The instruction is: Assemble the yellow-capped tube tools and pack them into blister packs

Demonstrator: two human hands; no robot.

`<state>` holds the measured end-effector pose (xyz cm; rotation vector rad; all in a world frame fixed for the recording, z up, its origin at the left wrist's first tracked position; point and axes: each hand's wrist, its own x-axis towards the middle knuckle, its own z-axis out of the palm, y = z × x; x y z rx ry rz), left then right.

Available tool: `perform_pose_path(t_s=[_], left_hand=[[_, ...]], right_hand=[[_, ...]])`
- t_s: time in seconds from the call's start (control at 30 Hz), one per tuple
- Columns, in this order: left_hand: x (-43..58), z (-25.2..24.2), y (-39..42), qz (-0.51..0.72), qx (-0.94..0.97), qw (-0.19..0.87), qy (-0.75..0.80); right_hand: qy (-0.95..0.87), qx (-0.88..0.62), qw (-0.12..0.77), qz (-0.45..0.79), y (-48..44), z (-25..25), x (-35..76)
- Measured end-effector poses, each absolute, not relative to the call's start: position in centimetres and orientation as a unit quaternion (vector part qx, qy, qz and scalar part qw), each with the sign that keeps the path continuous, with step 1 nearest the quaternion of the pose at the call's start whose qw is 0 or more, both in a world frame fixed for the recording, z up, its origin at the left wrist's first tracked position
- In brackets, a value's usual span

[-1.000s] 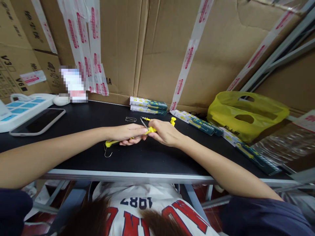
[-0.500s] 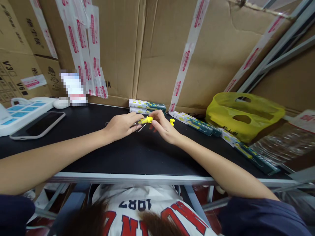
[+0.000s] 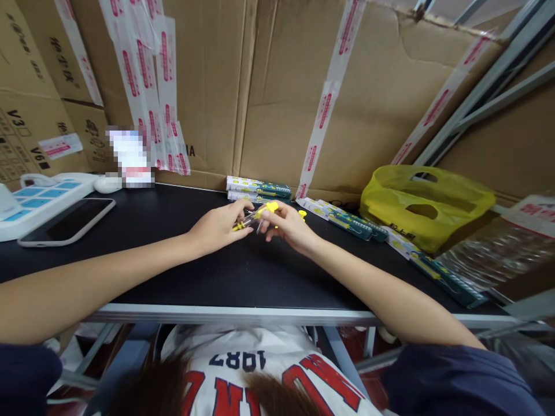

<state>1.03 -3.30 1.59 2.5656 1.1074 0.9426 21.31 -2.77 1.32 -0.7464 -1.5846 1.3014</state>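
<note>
My left hand (image 3: 213, 231) is closed around the metal shaft part of a slim yellow-and-metal tool (image 3: 272, 207), whose exact kind I cannot make out. The fingers of my right hand (image 3: 293, 226) pinch its yellow end from the right. The tool slants up to the right between both hands, just above the black tabletop (image 3: 243, 277). Beyond my right hand, a small yellow piece (image 3: 302, 214) shows, partly hidden by it.
Printed boxes (image 3: 259, 188) are stacked against the cardboard at the back. More boxes (image 3: 342, 218) lie to the right, by a yellow plastic bag (image 3: 420, 202) and a clear bottle (image 3: 481, 254). On the left are a phone (image 3: 69, 222) and a white power strip (image 3: 47, 196).
The yellow end of the tool has risen and tilts up more to the right. The thin wire loop seen below it earlier no longer shows clearly. My right fingers have shifted around the yellow end.
</note>
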Motion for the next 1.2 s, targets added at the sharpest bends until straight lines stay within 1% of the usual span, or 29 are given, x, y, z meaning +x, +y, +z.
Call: perform_pose_path(t_s=[0.1,0.17,0.23,0.3,0.37,0.43,0.5,0.6,0.67,0.73,0.83,1.0,1.1,1.2], left_hand=[[1.3,1.5,-2.7,0.338,0.827,0.269,0.36],[1.5,1.6,-2.5,0.326,0.783,0.399,0.348],[1.7,1.9,-2.7,0.3,0.734,0.504,0.343],[2.0,2.2,-3.1,0.28,0.693,0.575,0.333],[2.2,2.4,-3.5,0.274,0.662,0.62,0.32],[2.3,2.3,-3.8,0.279,0.65,0.635,0.311],[2.4,2.0,-3.9,0.293,0.658,0.621,0.309],[2.3,1.2,-3.5,0.324,0.697,0.557,0.315],[2.3,0.7,-3.2,0.346,0.723,0.503,0.323],[2.2,0.5,-2.8,0.364,0.729,0.474,0.335],[2.0,0.6,-2.4,0.378,0.697,0.495,0.357],[2.1,1.7,-2.8,0.399,0.639,0.535,0.383],[2.2,2.0,-3.1,0.406,0.629,0.539,0.387],[2.1,1.8,-3.1,0.414,0.617,0.542,0.393]], right_hand=[[-0.619,-0.299,0.511,0.516,-1.8,2.7,22.6],[-0.595,-0.29,0.549,0.51,-1.1,3.6,23.4],[-0.574,-0.278,0.584,0.503,-0.5,4.4,24.2],[-0.561,-0.282,0.602,0.493,-0.1,4.9,24.8],[-0.567,-0.29,0.6,0.484,0.1,5.1,25.1],[-0.591,-0.289,0.587,0.472,0.2,5.1,25.2],[-0.613,-0.282,0.578,0.459,0.1,4.8,25.1],[-0.619,-0.286,0.565,0.464,-0.4,4.3,24.6],[-0.611,-0.302,0.546,0.487,-0.8,3.9,24.1],[-0.599,-0.318,0.529,0.51,-1.2,3.7,23.7],[-0.591,-0.325,0.526,0.519,-1.3,3.8,23.6],[-0.583,-0.318,0.56,0.494,-0.8,4.3,24.2],[-0.603,-0.315,0.565,0.466,-0.7,4.4,24.3],[-0.652,-0.299,0.564,0.409,-1.1,4.2,24.0]])
